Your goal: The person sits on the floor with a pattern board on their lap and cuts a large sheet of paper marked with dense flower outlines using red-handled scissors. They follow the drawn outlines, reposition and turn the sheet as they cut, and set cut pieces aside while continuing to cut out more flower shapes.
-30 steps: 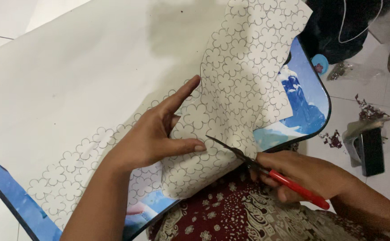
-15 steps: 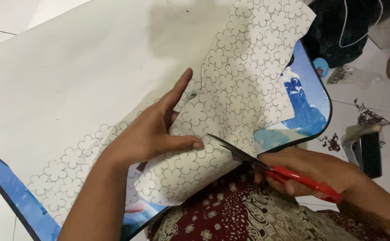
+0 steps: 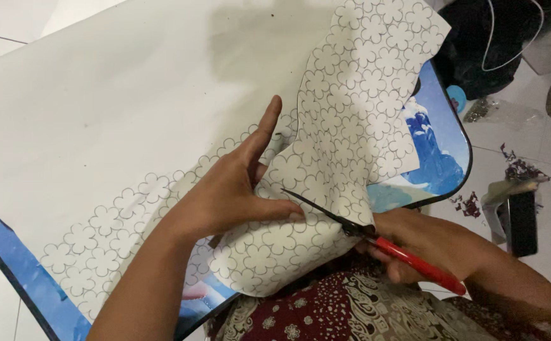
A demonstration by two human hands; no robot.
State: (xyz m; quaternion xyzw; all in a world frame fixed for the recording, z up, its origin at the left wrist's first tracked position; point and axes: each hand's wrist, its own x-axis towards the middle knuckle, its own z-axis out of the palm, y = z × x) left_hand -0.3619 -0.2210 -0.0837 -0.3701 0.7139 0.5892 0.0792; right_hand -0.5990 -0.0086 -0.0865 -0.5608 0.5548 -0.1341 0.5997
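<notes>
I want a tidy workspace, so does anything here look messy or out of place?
Yes. Small dark scraps lie scattered on the white floor right of the table. The patterned paper buckles upward where the scissors cut, between the left hand and right hand.

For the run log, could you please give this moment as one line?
left hand: flat on flower-printed sheet | right hand: red-handled scissors, blades open in sheet | table: under sheet

Soft even light, faint upper shadow, edges perhaps slightly blurred.
</notes>
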